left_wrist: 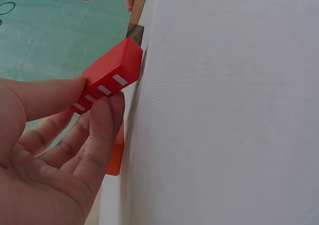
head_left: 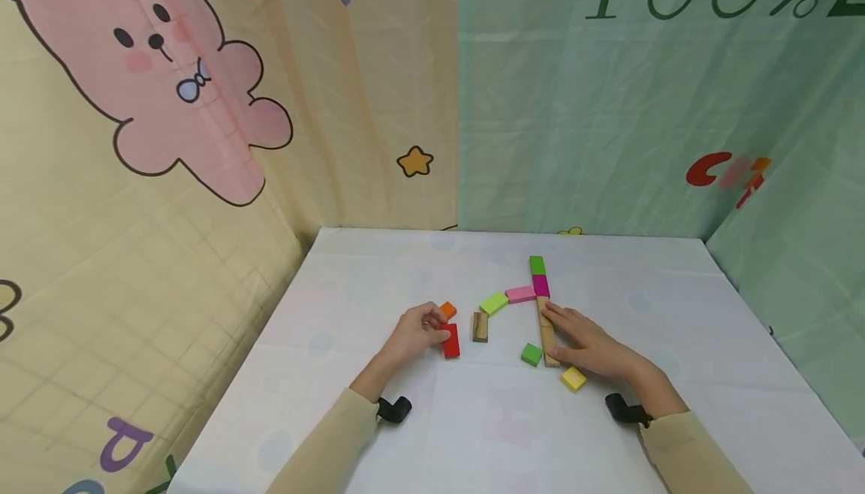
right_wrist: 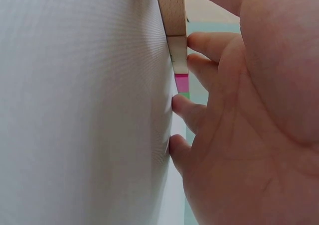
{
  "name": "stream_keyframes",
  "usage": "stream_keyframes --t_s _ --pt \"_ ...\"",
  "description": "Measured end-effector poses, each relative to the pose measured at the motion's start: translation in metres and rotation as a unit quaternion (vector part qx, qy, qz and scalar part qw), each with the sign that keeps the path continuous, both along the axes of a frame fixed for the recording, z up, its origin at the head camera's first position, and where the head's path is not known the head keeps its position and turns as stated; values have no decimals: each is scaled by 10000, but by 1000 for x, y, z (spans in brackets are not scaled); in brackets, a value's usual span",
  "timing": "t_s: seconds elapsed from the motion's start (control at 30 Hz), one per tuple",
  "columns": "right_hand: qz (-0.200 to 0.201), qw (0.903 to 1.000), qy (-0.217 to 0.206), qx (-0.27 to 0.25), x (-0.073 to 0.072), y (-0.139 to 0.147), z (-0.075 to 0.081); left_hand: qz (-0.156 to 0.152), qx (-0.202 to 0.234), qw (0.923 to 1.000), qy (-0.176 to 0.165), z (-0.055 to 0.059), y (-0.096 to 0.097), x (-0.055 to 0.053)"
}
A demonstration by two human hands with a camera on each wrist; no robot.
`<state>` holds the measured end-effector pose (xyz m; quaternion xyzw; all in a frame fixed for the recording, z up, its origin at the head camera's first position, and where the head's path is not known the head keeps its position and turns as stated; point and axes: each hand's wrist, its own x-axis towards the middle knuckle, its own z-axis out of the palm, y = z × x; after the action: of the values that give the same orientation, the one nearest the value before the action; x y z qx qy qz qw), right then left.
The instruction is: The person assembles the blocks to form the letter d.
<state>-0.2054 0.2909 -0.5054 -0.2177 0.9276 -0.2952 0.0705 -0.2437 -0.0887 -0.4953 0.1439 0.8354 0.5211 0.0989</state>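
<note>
Keep the red block (left_wrist: 112, 73) pinched gently in the left hand (head_left: 414, 332), thumb on one side, fingertips on the other, narrowed to its width. Find it well to the left of the wooden strip (head_left: 547, 336). Tilted in the left wrist view; touching the table (head_left: 419, 434) or lifted, impossible to tell. Best to level it before loosening the thumb, and to avoid nudging the orange block (head_left: 447, 309), just beside it and likewise left of the strip.

Steady the right hand (head_left: 598, 344) along the strip's right side, fingers spread fairly wide and gripping nothing, fingertips touching the wood toward its far half, thumb by its near end. Press softly and evenly, so as not to disturb the magenta block (head_left: 541, 285) and pink block (head_left: 520, 295) at its far end. Mind also the green block (head_left: 531, 354), just left of the near end, and the yellow block (head_left: 574, 378), to its right.
</note>
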Motion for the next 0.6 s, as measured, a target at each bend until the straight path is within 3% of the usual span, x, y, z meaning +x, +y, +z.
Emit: stream_keyframes --t_s 0.37,0.6 --pt "9 10000 -3 18 2 0 2 -252 183 9995 106 -8 11 2" --pt "21 10000 -10 -1 2 0 1 -242 240 9994 81 -9 21 7"
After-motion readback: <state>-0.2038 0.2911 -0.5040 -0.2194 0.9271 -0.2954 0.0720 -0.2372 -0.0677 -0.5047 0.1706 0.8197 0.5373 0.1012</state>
